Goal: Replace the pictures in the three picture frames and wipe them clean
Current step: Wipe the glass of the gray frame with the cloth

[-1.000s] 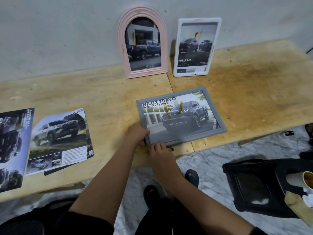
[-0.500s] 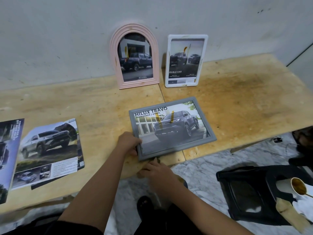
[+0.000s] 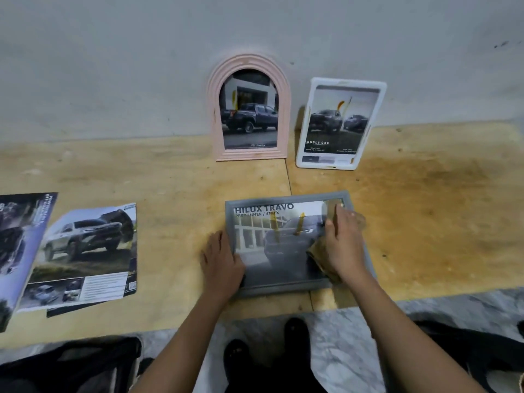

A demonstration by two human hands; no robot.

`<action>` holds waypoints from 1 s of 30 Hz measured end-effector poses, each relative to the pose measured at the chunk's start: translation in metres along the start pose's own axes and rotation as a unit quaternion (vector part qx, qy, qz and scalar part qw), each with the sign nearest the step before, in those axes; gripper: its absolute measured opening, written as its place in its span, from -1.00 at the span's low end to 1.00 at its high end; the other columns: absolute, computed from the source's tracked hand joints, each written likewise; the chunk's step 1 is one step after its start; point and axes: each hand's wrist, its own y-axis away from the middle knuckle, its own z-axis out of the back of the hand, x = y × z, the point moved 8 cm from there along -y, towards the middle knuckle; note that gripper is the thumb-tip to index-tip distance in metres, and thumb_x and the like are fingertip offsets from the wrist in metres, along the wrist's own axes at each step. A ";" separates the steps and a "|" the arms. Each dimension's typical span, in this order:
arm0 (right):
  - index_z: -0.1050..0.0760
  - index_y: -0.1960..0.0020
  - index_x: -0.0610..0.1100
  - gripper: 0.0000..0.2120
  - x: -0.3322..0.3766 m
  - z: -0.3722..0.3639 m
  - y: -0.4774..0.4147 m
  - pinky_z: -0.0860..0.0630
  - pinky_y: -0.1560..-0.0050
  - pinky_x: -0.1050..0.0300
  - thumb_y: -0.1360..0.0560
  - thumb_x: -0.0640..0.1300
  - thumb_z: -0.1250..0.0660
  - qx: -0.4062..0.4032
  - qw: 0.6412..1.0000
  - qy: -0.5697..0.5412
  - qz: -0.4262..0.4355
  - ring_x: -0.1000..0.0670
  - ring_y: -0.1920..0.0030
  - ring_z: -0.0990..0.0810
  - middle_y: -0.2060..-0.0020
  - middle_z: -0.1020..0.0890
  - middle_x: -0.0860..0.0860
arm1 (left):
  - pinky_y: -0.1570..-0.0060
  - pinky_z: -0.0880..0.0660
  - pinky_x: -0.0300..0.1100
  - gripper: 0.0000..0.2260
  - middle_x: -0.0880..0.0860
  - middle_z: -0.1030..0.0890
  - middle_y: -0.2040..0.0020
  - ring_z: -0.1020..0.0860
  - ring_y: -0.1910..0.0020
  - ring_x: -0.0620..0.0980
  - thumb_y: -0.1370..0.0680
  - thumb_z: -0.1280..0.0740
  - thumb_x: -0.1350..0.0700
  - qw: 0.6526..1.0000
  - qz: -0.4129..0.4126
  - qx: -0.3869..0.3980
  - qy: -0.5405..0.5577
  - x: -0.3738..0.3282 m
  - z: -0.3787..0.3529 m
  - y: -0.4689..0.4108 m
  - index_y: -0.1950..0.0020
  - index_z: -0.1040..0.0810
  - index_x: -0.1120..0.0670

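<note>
A grey picture frame (image 3: 286, 287) lies flat near the table's front edge and holds a truck picture. My left hand (image 3: 219, 260) rests flat on its left edge. My right hand (image 3: 344, 242) presses a yellowish cloth (image 3: 319, 255) onto the right side of the glass, fingers spread over it. A pink arched frame (image 3: 249, 109) and a white frame (image 3: 340, 123) stand leaning on the wall behind, each with a truck picture.
Loose truck brochure pages (image 3: 85, 253) lie on the wooden table (image 3: 425, 208) at the left, one more page (image 3: 19, 245) at the far left edge. Marble floor (image 3: 354, 350) and dark shoes show below the table's front edge. The wall is close behind.
My right hand left the frame's front edge and now presses a cloth on the glass at the right. The left hand stays at the frame's left edge. The camera view shifted.
</note>
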 end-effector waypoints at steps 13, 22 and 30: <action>-0.11 -0.50 -0.23 -0.50 -0.005 -0.045 -0.012 -0.02 -0.47 -0.08 -0.58 -0.24 -0.10 -0.051 0.991 0.122 0.014 -0.05 -0.51 -0.12 -0.48 -0.22 -0.08 | -0.45 0.19 0.04 -0.36 0.02 -0.13 -0.54 0.00 -0.53 -0.05 -0.50 0.20 -0.14 0.996 -0.017 -0.068 -0.064 0.008 -0.017 0.001 -0.53 -0.05 0.11; -0.08 -0.51 -0.19 -0.53 0.006 -0.060 -0.012 0.12 -0.51 -0.01 -0.61 -0.25 -0.01 -0.044 0.997 0.055 0.001 0.01 -0.53 -0.01 -0.51 -0.14 -0.03 | -0.45 0.22 0.02 -0.35 0.01 -0.07 -0.55 0.07 -0.52 -0.09 -0.49 0.23 -0.15 0.997 -0.006 -0.055 -0.059 0.006 -0.015 0.001 -0.53 -0.01 0.11; -0.08 -0.51 -0.17 -0.51 0.027 -0.079 -0.011 0.12 -0.51 0.02 -0.59 -0.25 -0.03 -0.030 0.998 0.050 0.014 0.03 -0.52 -0.02 -0.51 -0.15 -0.01 | -0.44 0.22 0.02 -0.37 0.00 -0.08 -0.55 0.06 -0.53 -0.08 -0.50 0.20 -0.13 0.997 -0.005 -0.058 -0.051 0.007 -0.016 0.000 -0.53 -0.04 0.12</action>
